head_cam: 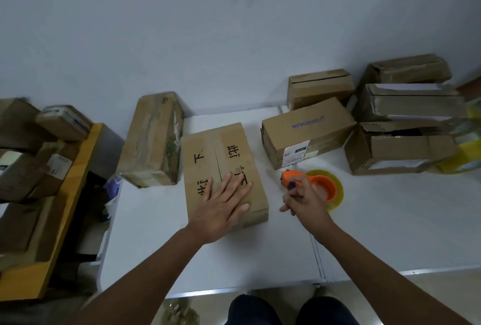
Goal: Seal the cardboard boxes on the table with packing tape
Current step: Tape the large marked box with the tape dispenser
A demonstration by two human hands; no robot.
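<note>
A brown cardboard box [208,153] with black printed characters lies flat at the middle of the white table [390,220]. My left hand [221,205] presses flat on its near end, fingers spread across the flap seam. To the right of the box, my right hand [303,201] grips the orange tape dispenser [322,184], which carries a roll of clear yellowish tape and rests on the table. The dispenser is apart from the box.
A taped box [153,140] leans at the table's left edge. A box with blue lettering [307,134] and several more boxes [403,127], some with flaps open, crowd the back right. A wooden shelf [65,210] with stacked parcels stands on the left.
</note>
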